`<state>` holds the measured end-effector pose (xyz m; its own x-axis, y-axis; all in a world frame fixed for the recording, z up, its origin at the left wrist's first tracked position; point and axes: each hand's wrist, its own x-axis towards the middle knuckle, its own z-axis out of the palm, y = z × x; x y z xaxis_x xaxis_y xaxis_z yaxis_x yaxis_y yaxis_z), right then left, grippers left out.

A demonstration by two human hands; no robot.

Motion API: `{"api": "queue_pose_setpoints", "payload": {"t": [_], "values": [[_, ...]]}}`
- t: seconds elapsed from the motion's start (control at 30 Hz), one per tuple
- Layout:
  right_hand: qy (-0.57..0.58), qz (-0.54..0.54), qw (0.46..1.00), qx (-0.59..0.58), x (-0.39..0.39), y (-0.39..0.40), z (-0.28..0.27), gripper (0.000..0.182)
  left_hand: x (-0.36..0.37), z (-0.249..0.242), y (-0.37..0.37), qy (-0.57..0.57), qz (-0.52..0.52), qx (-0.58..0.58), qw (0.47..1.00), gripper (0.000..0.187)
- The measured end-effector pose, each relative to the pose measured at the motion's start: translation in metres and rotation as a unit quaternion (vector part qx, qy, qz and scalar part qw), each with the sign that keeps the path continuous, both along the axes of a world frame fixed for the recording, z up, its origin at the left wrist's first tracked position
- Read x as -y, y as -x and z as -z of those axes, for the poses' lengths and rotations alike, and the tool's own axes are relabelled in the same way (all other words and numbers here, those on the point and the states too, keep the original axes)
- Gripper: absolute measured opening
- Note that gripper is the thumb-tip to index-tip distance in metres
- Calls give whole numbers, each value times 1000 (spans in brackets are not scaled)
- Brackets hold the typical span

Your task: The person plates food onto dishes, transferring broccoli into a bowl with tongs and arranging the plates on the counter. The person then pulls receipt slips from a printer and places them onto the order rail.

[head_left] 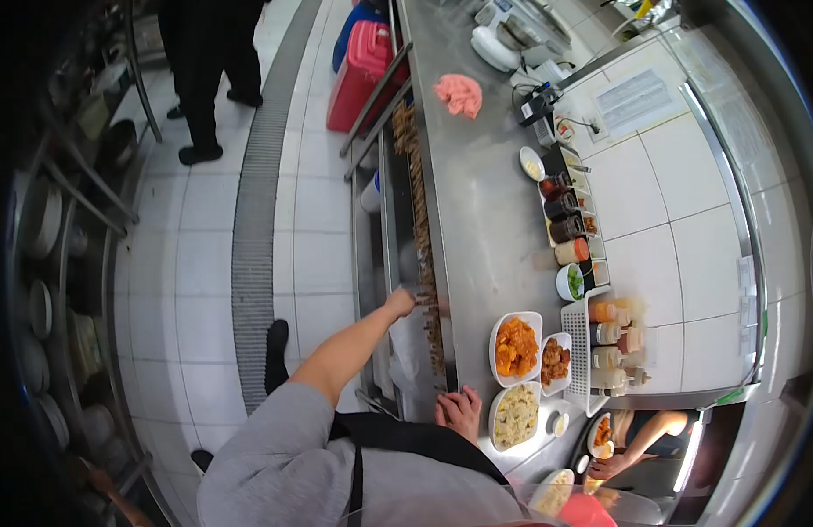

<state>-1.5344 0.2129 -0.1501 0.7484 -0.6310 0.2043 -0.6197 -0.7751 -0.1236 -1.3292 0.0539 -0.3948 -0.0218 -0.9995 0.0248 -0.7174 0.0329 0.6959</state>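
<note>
My left hand [401,303] reaches below the counter's edge. Its fingers are closed at a long row of small brown stick-like pieces [421,202], whose kind I cannot make out. Whatever it grips is hidden. My right hand [460,411] lies on the edge of the steel counter [485,237], fingers spread, holding nothing. Beside it stands a white dish of fried rice [516,415]. Just past that are a dish of orange saucy pieces [516,347] and a smaller dish of browned pieces [556,362].
A white basket of sauce bottles [578,351] and a row of condiment jars [564,206] line the wall. A pink cloth [459,95] lies farther along. Another person's hand [610,465] is by plates at the opening. A person in black [209,70] stands behind.
</note>
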Motion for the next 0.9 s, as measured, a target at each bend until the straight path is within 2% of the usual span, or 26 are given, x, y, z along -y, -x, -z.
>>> {"api": "queue_pose_setpoints", "payload": {"t": [0.03,0.07,0.13,0.2,0.33,0.4,0.43,0.47,0.5,0.57,0.6,0.63,0.7,0.73,0.8,0.9], "values": [[-7,0,1000,3,3,9,5,20,-4,3,4,-86,-99,-150,980,18],[-4,-5,1000,18,3,22,11,20,-9,7,8,-166,-196,-296,920,20],[-2,-10,1000,23,16,30,25,21,-17,29,2,-180,-240,-315,901,23],[-1,-22,999,46,22,35,32,22,-44,23,-8,-217,-305,-521,767,21],[6,-60,997,55,39,59,50,24,-91,32,-30,-275,-360,-420,786,23],[5,-92,993,69,42,55,52,22,-123,33,-46,-262,-405,-251,839,25],[-14,-58,991,120,40,52,47,21,-140,34,-58,-259,-427,-247,830,25],[-35,-21,985,167,40,49,45,21,-159,36,-71,-257,-425,-176,850,25],[-44,-40,983,172,44,50,53,21,-178,38,-82,-257,-420,-105,864,26],[39,-74,988,127,57,50,67,21,-219,28,-105,-255,-472,-75,841,26],[1,-105,976,192,64,39,68,22,-241,20,-116,-262,-477,-72,835,26],[-7,-132,972,192,66,21,63,22,-265,13,-125,-272,-485,-72,828,26],[-125,-94,947,282,62,-15,53,25,-306,15,-139,-302,-539,-79,782,27],[-111,-137,934,310,60,-34,40,25,-325,18,-139,-305,-558,-86,767,27],[-146,-151,919,334,61,-62,35,26,-359,22,-143,-285,-637,-81,712,29],[-220,-169,896,347,73,-91,38,24,-404,28,-137,-291,-682,-102,663,31]]}}
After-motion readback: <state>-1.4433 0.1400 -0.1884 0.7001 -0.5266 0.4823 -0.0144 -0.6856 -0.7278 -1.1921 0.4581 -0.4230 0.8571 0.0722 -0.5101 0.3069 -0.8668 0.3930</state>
